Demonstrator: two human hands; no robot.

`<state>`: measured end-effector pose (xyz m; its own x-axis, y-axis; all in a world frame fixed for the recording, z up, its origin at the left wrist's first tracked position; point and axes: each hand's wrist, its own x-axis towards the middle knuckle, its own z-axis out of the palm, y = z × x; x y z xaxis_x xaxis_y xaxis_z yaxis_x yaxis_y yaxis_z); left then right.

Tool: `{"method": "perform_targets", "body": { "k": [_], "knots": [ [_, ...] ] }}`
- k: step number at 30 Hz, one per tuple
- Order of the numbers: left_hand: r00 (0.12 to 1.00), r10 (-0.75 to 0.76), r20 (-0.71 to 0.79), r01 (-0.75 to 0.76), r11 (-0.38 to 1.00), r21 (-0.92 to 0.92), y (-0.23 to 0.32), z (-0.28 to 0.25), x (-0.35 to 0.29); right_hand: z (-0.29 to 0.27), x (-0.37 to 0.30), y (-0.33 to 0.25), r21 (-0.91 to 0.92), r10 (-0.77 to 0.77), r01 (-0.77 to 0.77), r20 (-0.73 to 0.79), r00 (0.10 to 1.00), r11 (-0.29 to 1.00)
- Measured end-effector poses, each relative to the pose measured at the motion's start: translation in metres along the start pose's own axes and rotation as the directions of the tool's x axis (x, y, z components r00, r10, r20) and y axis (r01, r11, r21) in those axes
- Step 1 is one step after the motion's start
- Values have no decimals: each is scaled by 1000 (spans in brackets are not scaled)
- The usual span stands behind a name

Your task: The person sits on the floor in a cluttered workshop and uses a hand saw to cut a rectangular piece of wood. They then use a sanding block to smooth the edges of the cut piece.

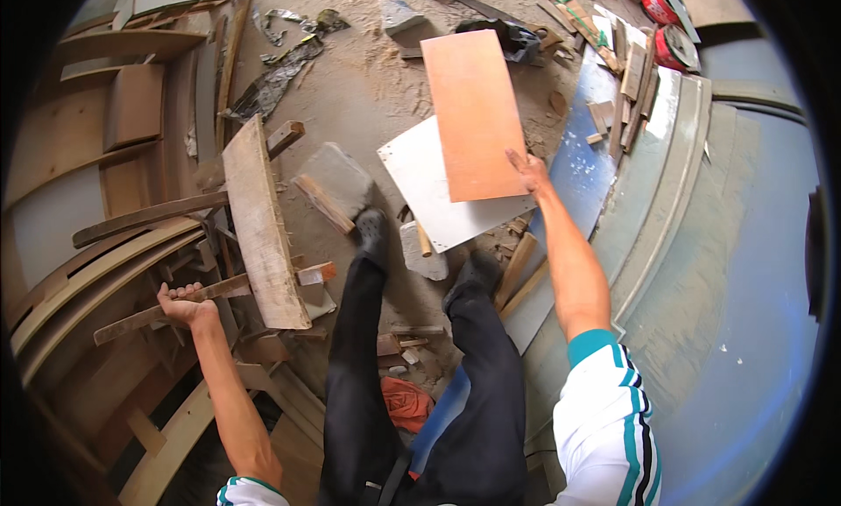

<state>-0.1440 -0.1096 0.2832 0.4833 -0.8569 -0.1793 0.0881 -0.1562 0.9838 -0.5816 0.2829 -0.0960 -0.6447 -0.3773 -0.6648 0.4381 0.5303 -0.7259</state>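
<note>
Orange-brown plywood panel (pixel 473 112) is pinched at its lower right corner by our right hand (pixel 529 169), whose grip closes on it, while our left hand (pixel 186 306) wraps a wooden strip (pixel 166 306).

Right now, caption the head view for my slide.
Left hand grips a wooden strip; right hand holds an orange board.

Both forearms are bare down to the left hand (pixel 184 306) and right hand (pixel 528 169). Above each elbow sits a white sleeve (pixel 604 418) with teal stripes and a teal cuff. Below the hands, dark trousers (pixel 477 392) run to dark shoes (pixel 372 230).
</note>
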Motion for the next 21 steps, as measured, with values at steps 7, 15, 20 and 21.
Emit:
{"method": "perform_targets", "body": {
  "k": [7,15,20,21],
  "knots": [
    [996,-47,72,44,998,37,-22,28,-37,3,-66,-16,36,-21,25,-101,995,999],
    [952,-145,270,117,986,118,-64,45,-67,-74,-150,22,370,56,129,-451,891,920],
    [931,-190,312,150,978,146,-97,62,-75,-174,-128,76,535,193,164,-547,814,828],
    [933,-189,307,142,975,169,-101,63,-78,-184,-125,72,555,229,142,-545,806,820]
  ]
}}
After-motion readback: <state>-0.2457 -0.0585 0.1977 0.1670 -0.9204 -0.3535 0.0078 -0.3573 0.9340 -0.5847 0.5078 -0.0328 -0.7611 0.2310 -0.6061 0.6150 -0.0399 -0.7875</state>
